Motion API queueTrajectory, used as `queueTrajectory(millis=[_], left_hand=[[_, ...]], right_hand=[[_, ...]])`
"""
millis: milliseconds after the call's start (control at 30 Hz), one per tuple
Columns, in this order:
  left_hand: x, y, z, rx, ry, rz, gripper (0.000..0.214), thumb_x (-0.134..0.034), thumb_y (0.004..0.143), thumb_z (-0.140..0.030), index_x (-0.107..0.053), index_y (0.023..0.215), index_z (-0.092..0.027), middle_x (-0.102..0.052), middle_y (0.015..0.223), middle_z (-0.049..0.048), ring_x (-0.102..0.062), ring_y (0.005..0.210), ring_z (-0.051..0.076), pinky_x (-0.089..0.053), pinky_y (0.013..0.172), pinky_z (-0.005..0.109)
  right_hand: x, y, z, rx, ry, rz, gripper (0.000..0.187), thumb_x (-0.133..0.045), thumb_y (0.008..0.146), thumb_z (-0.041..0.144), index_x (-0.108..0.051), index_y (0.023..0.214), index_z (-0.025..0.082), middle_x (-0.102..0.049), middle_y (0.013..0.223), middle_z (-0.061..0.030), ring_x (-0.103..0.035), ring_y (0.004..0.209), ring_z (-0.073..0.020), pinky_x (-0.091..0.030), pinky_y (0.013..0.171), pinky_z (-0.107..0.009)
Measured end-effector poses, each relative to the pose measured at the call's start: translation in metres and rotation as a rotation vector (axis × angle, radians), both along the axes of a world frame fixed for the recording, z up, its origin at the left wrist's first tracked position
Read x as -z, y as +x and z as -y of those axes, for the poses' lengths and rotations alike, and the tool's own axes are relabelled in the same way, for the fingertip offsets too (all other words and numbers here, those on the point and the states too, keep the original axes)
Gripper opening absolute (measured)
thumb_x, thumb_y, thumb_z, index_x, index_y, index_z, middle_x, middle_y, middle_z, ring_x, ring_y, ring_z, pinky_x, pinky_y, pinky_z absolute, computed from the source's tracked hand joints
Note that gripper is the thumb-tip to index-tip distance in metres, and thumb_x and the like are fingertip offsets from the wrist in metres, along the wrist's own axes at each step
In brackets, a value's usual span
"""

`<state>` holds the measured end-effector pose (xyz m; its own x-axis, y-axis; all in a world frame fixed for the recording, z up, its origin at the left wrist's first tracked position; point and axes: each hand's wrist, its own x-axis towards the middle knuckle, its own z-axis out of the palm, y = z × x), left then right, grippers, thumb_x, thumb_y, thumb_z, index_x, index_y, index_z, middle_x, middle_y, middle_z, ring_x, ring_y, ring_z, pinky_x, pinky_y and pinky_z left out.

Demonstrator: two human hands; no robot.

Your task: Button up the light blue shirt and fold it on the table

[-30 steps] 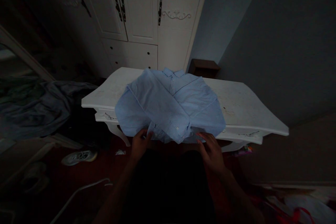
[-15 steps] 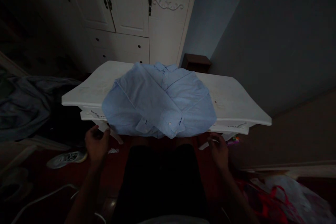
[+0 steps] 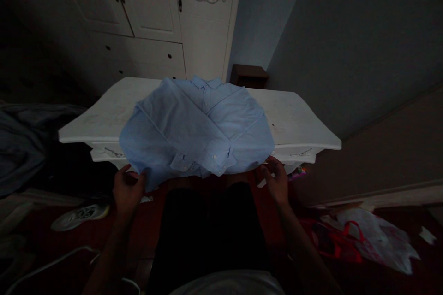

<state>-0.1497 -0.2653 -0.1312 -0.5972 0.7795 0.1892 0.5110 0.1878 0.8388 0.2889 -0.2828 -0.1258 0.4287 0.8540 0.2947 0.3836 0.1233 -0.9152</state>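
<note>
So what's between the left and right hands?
Head view: the lower part of the blue shirt lies between left hand and right hand, with black-clad legs below.

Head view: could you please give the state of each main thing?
Blue shirt, front up, sleeves crossed over it
White table, partly covered
Left hand, curled at shirt's edge, grip unclear
Right hand, curled at shirt's edge, grip unclear
Wardrobe, visible doors shut
Shoe, on the floor
</note>
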Motion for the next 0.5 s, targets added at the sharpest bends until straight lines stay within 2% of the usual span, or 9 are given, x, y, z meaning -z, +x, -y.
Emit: queueTrajectory(millis=[100,200,367,500], left_hand=[[0.003,-0.005,0.002,0.032,0.009,0.030,0.054,-0.066,0.065,-0.052,-0.062,0.105,-0.016,-0.057,0.073,-0.0003,-0.058,0.068,0.019,-0.052,0.073,0.036],[0.008,-0.010,0.007,0.042,0.038,0.021,0.045,-0.067,0.063,-0.052,-0.065,0.090,-0.017,-0.061,0.081,0.0028,-0.061,0.078,0.020,-0.051,0.080,0.036],[0.004,-0.005,0.018,0.125,0.008,0.196,0.034,-0.066,0.067,-0.044,-0.063,0.087,-0.017,-0.068,0.085,0.0060,-0.066,0.081,0.020,-0.053,0.080,0.035],[-0.003,0.006,0.023,0.177,0.064,0.292,0.032,-0.067,0.069,-0.039,-0.059,0.090,-0.017,-0.070,0.091,0.0082,-0.068,0.088,0.021,-0.053,0.085,0.037]], right_hand=[[-0.003,-0.002,0.001,0.016,0.000,-0.048,0.050,-0.069,0.075,0.041,-0.055,0.118,0.019,-0.063,0.110,-0.0097,-0.060,0.104,-0.0243,-0.045,0.096,-0.047],[-0.007,-0.005,0.003,-0.001,-0.022,-0.108,0.054,-0.073,0.071,0.043,-0.055,0.117,0.020,-0.063,0.105,-0.0078,-0.061,0.099,-0.0233,-0.046,0.095,-0.047],[-0.015,-0.010,0.005,-0.093,-0.082,-0.205,0.057,-0.076,0.067,0.045,-0.055,0.114,0.021,-0.064,0.108,-0.0089,-0.063,0.099,-0.0246,-0.048,0.093,-0.047],[-0.024,-0.015,0.013,-0.161,-0.168,-0.152,0.062,-0.073,0.070,0.049,-0.053,0.122,0.021,-0.063,0.118,-0.0132,-0.060,0.108,-0.0282,-0.045,0.097,-0.049]])
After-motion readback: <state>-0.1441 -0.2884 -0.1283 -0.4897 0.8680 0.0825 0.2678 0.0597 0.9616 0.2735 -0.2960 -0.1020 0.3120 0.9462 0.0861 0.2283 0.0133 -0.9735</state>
